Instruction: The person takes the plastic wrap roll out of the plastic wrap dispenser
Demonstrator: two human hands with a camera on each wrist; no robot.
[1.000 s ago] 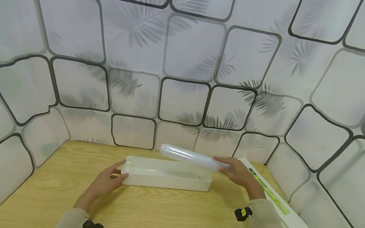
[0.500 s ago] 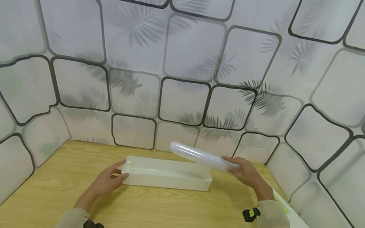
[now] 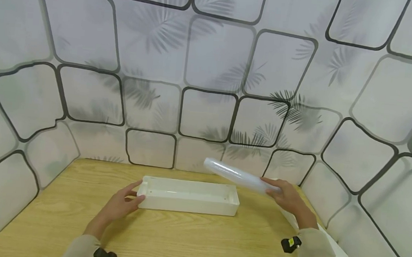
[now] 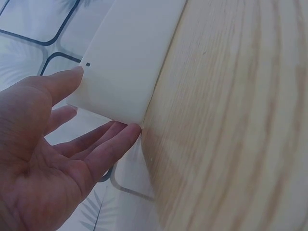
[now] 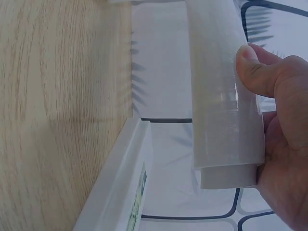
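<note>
My left hand [image 3: 122,203] holds the left end of a long white plastic box [image 3: 188,205], which sits on the table with its open top facing up. In the left wrist view the thumb [image 4: 67,83] lies on the box's upper edge, while other fingertips touch its end close to the tabletop. My right hand [image 3: 286,196] grips the right part of a clear, shiny roll of cling film [image 3: 236,175], held in the air above and behind the box's right end. The right wrist view shows the roll's core [image 5: 228,177] sticking out of the wound film.
A long white lid [image 5: 115,183] with a green label lies at the right of the table, partly hidden by my right arm in the head view. Patterned sheeting [image 3: 207,112] rises behind the wooden table [image 3: 181,240] and at both sides.
My right hand has moved steadily to the right with the cling film roll, away from over the box, and now covers more of the lid. My left hand and the box stay put.
</note>
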